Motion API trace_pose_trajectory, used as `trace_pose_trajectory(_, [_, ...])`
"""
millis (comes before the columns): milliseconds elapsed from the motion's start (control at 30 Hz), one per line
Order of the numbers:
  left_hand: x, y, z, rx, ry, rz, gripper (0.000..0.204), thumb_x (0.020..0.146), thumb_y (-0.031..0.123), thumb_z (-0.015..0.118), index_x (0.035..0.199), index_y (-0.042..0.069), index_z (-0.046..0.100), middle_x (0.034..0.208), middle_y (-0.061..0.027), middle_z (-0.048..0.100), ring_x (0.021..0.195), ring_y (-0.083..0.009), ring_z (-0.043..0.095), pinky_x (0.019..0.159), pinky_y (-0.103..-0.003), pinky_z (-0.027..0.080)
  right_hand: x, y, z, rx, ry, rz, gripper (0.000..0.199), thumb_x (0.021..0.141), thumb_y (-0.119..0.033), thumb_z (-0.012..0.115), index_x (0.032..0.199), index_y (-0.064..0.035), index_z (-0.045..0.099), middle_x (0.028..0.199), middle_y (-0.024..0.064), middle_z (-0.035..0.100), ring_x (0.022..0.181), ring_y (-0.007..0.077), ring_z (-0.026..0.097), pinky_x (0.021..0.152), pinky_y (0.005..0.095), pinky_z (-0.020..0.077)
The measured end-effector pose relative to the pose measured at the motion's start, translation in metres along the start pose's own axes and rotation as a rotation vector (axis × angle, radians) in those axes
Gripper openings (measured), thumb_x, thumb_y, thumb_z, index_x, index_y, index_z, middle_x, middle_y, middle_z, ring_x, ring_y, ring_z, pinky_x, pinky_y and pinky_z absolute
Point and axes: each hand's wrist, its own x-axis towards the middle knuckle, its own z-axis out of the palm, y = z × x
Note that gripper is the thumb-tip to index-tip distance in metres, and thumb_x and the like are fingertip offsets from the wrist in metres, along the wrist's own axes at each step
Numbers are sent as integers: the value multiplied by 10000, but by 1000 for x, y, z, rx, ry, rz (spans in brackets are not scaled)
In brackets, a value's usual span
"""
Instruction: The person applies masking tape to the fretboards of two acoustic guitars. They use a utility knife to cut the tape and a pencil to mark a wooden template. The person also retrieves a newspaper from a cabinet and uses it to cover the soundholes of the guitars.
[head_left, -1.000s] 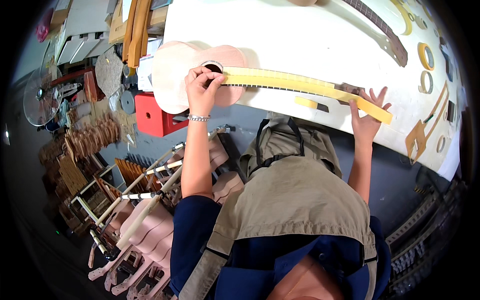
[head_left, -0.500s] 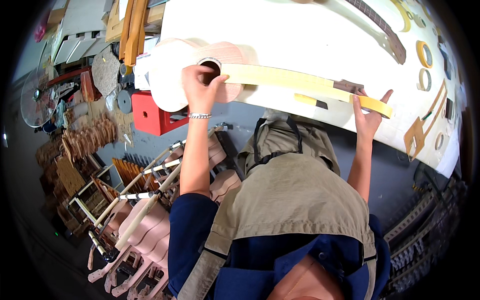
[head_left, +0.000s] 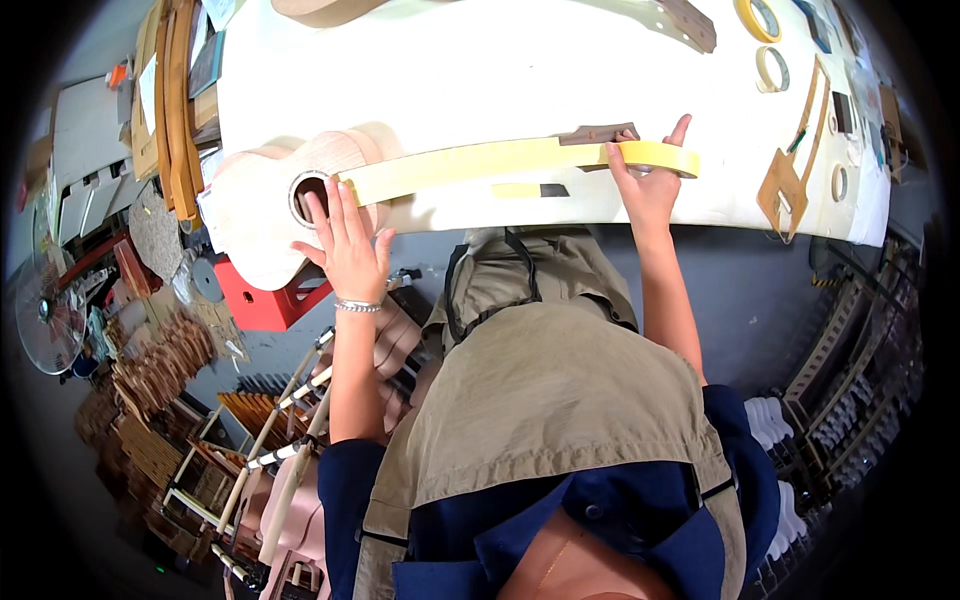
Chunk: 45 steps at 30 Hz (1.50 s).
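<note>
Yellow tape [head_left: 460,165] is stretching in a long strip from beside the sound hole [head_left: 311,187] of a small guitar [head_left: 250,205] to its roll [head_left: 668,154], which is sitting at two o'clock in the view. The guitar, pale and pinkish, is lying at ten o'clock on the white counter [head_left: 470,90], while its dark brown headstock [head_left: 595,133] is showing past the strip at one o'clock.

At ten o'clock the left hand [head_left: 350,250], a silver bracelet [head_left: 357,306] circling its wrist, is reaching over the hole's rim and the strip's nearer end. Its fingers are spreading apart, with the thumb standing out toward two o'clock; whether the fingertips are pressing on the strip, I cannot tell. At two o'clock the right hand [head_left: 650,195] is gripping the roll, thumb and fingers clamping it while the index finger is pointing up toward one o'clock; the other fingers are partly hiding behind the roll.

Just below the strip, at one o'clock, a short yellow piece with a dark end [head_left: 528,190] is lying. Farther out at two o'clock, two more tape rolls [head_left: 772,70] are resting near a flat wooden jig [head_left: 783,188]. A red stool [head_left: 258,303] is standing at nine o'clock.
</note>
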Motion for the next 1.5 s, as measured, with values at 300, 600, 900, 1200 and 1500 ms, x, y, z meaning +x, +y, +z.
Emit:
trace_pose_trajectory(300, [26,191,26,42,69,425,810,780,528,569,1423,124,285,1507,-35,211,1400,-189,158,1036,-581,-160,-2,2,14,-266,61,-108,963,732,-240,744,1418,58,138,839,57,679,841,183,647,754,301,483])
trace_pose_trajectory(600, [24,167,32,-252,-30,262,282,732,119,636,995,63,551,893,-76,548,935,-262,520,814,-394,415,-6,5,9,-126,34,-58,895,765,-218,714,1418,48,162,850,34,665,921,181,618,822,318,441])
trace_pose_trajectory(900, [42,182,-2,-1314,-140,-222,360,828,41,661,1148,-16,506,695,-22,612,587,-42,542,535,-180,453,-2,3,4,-81,-40,-10,848,772,-228,703,1408,36,207,857,33,661,962,187,611,909,362,392])
trace_pose_trajectory(1200, [49,184,0,-1348,-210,-267,478,827,13,647,1275,-8,478,688,-13,596,589,-33,523,528,-181,440,-3,1,4,-76,-55,-21,515,799,-203,663,1252,-55,467,902,21,660,993,201,601,1031,470,288])
trace_pose_trajectory(1500, [50,184,3,-1357,-250,-349,485,803,7,665,1264,27,513,644,6,587,556,-19,488,520,-174,427,-41,-44,5,243,-213,-922,510,851,-435,537,1176,-51,447,1161,94,573,1002,205,555,982,448,317])
